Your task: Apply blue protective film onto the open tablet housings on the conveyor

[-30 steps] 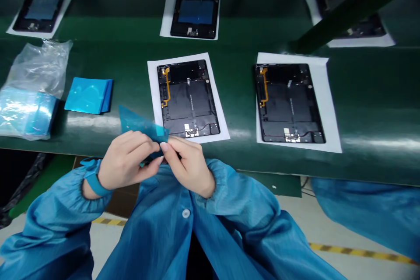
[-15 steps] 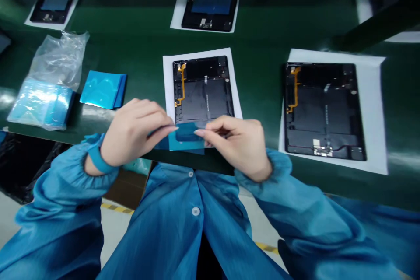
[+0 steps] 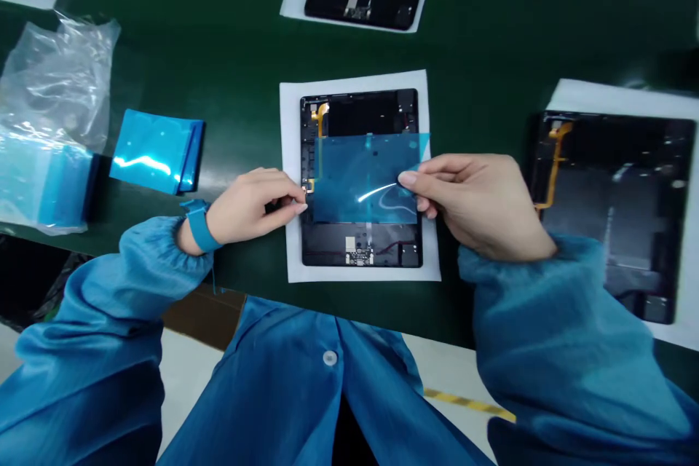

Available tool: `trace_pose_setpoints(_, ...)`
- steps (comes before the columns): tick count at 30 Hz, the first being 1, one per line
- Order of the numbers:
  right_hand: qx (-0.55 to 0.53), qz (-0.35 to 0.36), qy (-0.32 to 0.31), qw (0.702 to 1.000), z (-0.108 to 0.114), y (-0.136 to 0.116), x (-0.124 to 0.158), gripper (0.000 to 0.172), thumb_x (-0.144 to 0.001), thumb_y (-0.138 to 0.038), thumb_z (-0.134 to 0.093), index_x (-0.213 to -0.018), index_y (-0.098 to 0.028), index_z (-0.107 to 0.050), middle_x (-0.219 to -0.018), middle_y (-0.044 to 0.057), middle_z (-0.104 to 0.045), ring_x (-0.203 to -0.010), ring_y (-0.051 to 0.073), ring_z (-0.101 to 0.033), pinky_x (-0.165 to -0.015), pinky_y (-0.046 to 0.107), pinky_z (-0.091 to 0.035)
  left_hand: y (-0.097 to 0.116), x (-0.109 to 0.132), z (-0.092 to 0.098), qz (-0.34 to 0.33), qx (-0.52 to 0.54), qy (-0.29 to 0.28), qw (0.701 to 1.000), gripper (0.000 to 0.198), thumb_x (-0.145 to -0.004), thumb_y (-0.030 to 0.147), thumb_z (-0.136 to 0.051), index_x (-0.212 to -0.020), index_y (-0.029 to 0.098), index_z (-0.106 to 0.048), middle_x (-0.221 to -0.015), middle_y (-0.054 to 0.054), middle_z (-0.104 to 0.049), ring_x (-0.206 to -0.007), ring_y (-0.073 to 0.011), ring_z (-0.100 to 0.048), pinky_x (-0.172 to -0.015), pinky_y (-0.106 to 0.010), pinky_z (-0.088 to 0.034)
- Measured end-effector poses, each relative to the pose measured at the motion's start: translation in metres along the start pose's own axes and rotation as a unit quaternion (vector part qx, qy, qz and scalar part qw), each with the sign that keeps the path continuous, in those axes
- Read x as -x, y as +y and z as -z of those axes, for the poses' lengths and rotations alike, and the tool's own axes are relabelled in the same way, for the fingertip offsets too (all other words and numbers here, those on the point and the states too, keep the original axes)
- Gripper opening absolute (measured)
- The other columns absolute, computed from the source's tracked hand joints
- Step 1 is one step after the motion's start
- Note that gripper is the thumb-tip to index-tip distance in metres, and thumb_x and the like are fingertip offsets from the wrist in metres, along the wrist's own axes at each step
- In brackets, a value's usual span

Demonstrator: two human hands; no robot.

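A sheet of clear blue film (image 3: 349, 189) lies over the middle of a dark opened tablet housing (image 3: 328, 244), with its upper right corner reaching past the housing's edge. My right hand (image 3: 475, 196) pinches the film's right side between thumb and fingers. At the housing's left edge is my left hand (image 3: 251, 205), its thumb and forefinger drawn close together; whether anything small is between them I cannot make out. Through the film, part of the orange flex cable (image 3: 321, 120) shows. White paper (image 3: 363, 274) lies beneath the housing.
Left of my hands lie a stack of blue film sheets (image 3: 156, 145) and a clear plastic bag (image 3: 60, 87) with more blue sheets. Another opened housing (image 3: 628, 211) rests on paper at right. Beyond the middle, a housing (image 3: 376, 4) carries a blue film. The green table's front edge runs before me.
The blue film has moved from the housing's near edge onto its middle and is spread out. My left hand has come off the film; my right hand has shifted right, still pinching it. The view has shifted.
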State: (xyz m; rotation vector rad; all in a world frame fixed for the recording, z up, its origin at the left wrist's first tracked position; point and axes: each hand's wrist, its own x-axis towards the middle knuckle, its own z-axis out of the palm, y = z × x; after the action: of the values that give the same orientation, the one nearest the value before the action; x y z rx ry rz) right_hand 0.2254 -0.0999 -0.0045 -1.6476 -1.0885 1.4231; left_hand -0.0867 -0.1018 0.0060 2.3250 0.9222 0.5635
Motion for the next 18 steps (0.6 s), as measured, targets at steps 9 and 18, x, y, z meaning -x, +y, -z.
trace_pose_setpoints(9,0.055,0.015,0.037,0.998,0.005,-0.002,0.016,0.041,-0.062,-0.048,-0.097,-0.072,-0.017,-0.073,-0.054,0.0,-0.061,-0.044,0.008,-0.053,-0.039,0.021,-0.042,0.001,-0.002,-0.005,-0.017,-0.023,-0.034,0.999,0.019,-0.101,0.031,-0.059,-0.091,0.023,-0.072,-0.078,-0.001,-0.073,-0.072,-0.0164,-0.065,-0.067,-0.033,-0.045)
trace_pose_setpoints(18,0.092,0.019,0.06,0.994,0.007,-0.008,0.022,0.044,-0.058,-0.057,-0.097,-0.069,-0.021,-0.073,-0.052,0.0,-0.059,-0.041,0.011,-0.052,-0.036,0.026,-0.042,0.006,-0.005,-0.005,-0.002,-0.04,-0.059,0.997,0.023,-0.102,0.033,-0.054,-0.089,0.027,-0.073,-0.078,0.0,-0.073,-0.068,-0.0171,-0.061,-0.064,-0.036,-0.039)
